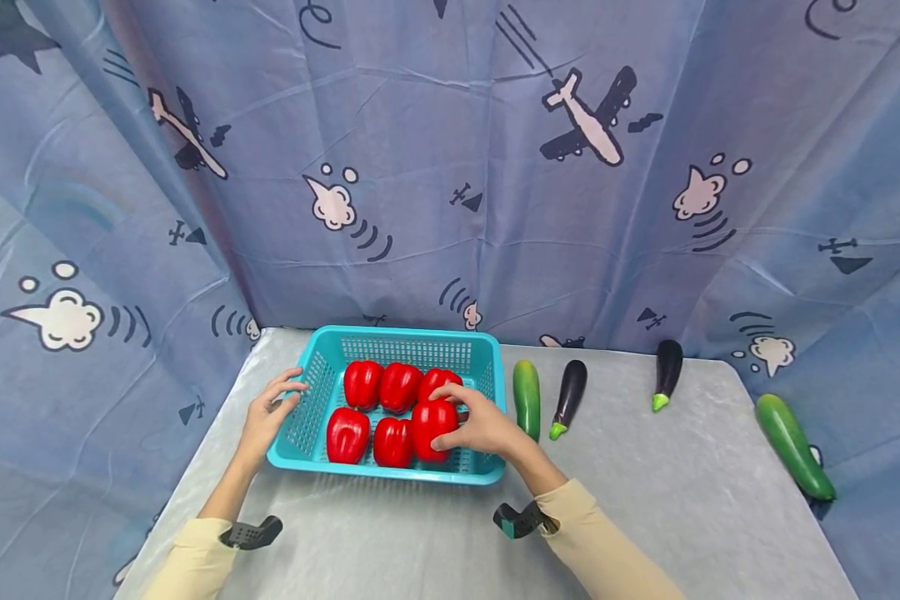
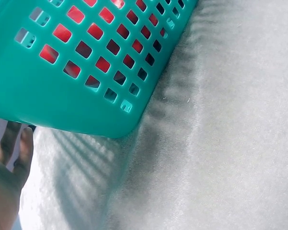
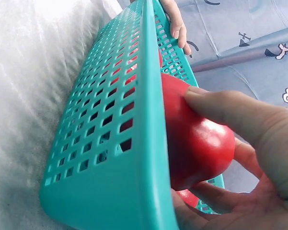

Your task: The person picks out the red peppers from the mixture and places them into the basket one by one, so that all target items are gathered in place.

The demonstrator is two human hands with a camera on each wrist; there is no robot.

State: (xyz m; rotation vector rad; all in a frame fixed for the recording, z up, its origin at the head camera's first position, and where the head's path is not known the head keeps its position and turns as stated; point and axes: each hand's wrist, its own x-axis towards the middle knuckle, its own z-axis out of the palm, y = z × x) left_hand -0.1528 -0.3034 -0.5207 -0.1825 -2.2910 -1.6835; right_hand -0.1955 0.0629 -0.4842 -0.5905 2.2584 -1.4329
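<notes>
A turquoise plastic basket point(image 1: 387, 473) with perforated walls holds several red bell peppers point(image 1: 363, 385) in two rows. My right hand point(image 1: 487, 427) grips one bell pepper point(image 1: 432, 429) at the basket's front right, thumb on the near side and fingers around the far side. From the right wrist view, this pepper point(image 3: 196, 139) sits just inside the front rim, partly hidden behind the wall. At the basket's left rim rests my left hand point(image 1: 264, 421), its fingers extended and spread along the edge. In the left wrist view those fingers point(image 2: 25, 151) meet the basket's side.
Right of the basket lie a green zucchini point(image 1: 527, 396) and a dark eggplant point(image 1: 570, 392). Farther right are another eggplant point(image 1: 668, 371) and a second zucchini point(image 1: 793, 446) at the table's right edge. A blue patterned curtain point(image 1: 420, 167) surrounds the grey-white table point(image 1: 645, 492).
</notes>
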